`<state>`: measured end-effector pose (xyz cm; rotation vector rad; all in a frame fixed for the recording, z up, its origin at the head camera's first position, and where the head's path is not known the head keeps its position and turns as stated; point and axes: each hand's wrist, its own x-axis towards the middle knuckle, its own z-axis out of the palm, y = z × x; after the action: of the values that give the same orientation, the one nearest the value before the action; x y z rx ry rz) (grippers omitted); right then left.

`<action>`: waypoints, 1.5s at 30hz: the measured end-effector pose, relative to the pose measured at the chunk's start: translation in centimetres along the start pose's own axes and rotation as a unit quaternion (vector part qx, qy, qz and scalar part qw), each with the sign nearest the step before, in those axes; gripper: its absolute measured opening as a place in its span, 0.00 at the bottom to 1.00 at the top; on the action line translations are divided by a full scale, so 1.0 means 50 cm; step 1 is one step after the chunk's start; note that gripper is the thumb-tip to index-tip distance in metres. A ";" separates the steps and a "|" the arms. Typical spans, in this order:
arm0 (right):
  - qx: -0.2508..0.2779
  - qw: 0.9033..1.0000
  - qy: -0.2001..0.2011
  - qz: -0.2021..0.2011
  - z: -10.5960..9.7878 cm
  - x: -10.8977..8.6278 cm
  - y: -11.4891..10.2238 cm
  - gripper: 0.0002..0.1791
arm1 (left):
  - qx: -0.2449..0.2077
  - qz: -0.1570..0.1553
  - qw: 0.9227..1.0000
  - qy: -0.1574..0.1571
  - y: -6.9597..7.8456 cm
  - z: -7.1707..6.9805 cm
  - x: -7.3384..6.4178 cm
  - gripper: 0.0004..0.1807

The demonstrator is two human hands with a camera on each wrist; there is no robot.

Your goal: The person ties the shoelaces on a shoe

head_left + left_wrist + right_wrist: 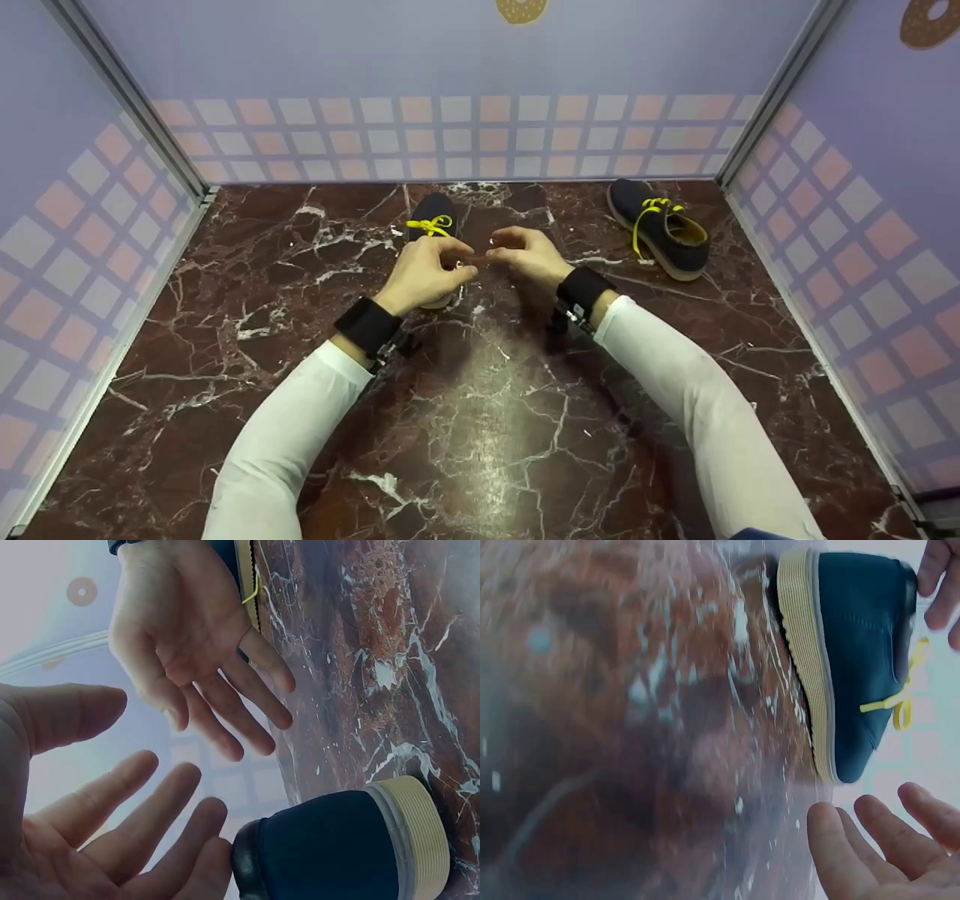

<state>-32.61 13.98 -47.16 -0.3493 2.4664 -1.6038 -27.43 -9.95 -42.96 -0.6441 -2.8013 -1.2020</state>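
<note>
A dark navy shoe [433, 204] with a yellow lace tied in a bow stands at the back middle of the marble-patterned surface, toe toward the far wall. My left hand [424, 274] is over its rear half and hides much of it, fingers loosely bent with nothing held. In the left wrist view the lower fingers are right at the heel collar of the shoe [330, 847]. To the shoe's right hovers my right hand [529, 255], palm facing the left one, its relaxed fingers empty. The right wrist view shows the shoe's side [855, 630] and pale ribbed sole.
A second navy shoe [634, 196] stands at the back right, angled, with a loose yellow lace end [637, 238] hanging down its side. Checkered lilac panels [480, 67] enclose the surface at the back and both sides.
</note>
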 end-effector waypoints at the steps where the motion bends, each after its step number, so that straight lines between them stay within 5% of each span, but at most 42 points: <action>1: -0.005 1.000 0.002 -0.002 -0.007 0.001 0.002 0.33 | -0.002 0.000 1.000 -0.005 0.002 0.000 -0.001 0.22; 8: -0.047 0.998 0.030 0.001 -0.059 0.003 0.019 0.35 | 0.002 0.002 0.996 -0.094 0.007 0.010 -0.006 0.21; 21: -0.037 0.997 0.069 0.017 -0.157 -0.009 0.026 0.33 | 0.056 0.016 0.966 -0.254 -0.004 0.030 -0.018 0.26; 27: -0.013 0.995 0.091 0.023 -0.207 -0.022 0.021 0.34 | 0.074 0.016 0.958 -0.278 0.000 0.033 -0.021 0.28; 37: -0.079 0.985 0.148 0.037 -0.286 -0.041 0.031 0.37 | 0.079 0.015 0.951 -0.299 0.000 0.046 -0.023 0.24; 45: -0.189 0.965 0.172 0.053 -0.338 -0.066 0.045 0.40 | 0.078 0.008 0.949 -0.306 0.005 0.053 -0.023 0.23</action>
<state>-34.31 30.59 -42.34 0.0218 2.9987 -1.2304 -25.95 -8.35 -44.89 -1.1997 -3.3174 -0.8697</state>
